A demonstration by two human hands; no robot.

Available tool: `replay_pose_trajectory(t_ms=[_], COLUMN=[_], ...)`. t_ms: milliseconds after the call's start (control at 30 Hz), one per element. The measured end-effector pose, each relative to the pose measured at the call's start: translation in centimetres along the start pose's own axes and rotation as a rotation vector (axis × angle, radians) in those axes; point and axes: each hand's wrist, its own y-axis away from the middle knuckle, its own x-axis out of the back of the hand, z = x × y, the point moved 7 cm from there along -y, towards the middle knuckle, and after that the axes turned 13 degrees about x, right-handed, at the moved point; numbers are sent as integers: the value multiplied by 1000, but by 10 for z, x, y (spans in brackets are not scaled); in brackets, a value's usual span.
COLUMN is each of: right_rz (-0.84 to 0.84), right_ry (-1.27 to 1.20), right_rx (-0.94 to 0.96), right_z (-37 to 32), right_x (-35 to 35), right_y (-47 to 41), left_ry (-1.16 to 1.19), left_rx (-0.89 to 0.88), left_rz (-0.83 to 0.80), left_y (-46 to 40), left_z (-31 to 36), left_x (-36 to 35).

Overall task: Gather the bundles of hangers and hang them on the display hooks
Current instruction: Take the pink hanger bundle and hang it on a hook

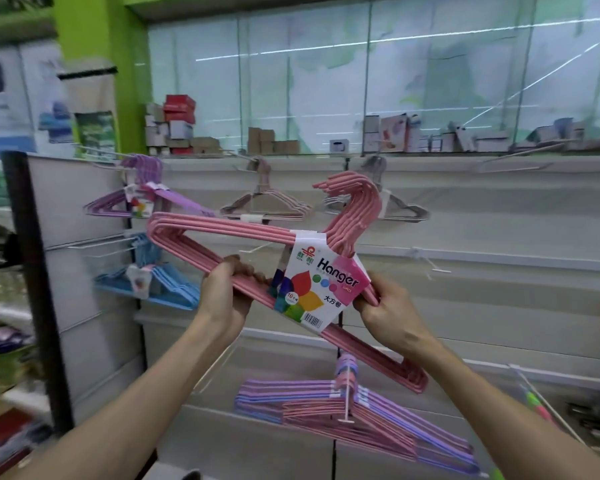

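I hold a pink hanger bundle [222, 233] up in front of the slatted display wall, tilted down to the right, with its hooks at the upper right. A white "Hanger" label [321, 289] wraps its middle. My left hand [227, 292] grips the lower bar left of the label. My right hand [390, 311] grips the bundle just right of the label. An empty display hook [426, 263] juts out of the wall behind the bundle, to the right. Another empty display hook [219, 365] sticks out below my left wrist.
Hung bundles: purple [146, 199] and blue [153, 282] at left, beige [267, 206] and grey [395, 202] at top, mixed pink and purple [354, 410] at the bottom. Boxes [174, 126] stand on the top shelf before glass. A dark panel edge [32, 271] stands at left.
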Motion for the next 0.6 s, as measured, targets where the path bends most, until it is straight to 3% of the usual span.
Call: replay_pose_trajectory(t_ms=[300, 600], right_rz=[-92, -215], right_ry=[94, 94], right_rx=[16, -27], right_z=[23, 104], right_x=[-55, -104], right_y=[-39, -86], left_ry=[129, 258], left_rx=[118, 141], left_rz=[70, 259], left_y=[-43, -125], left_z=[-11, -34], left_x=[57, 113])
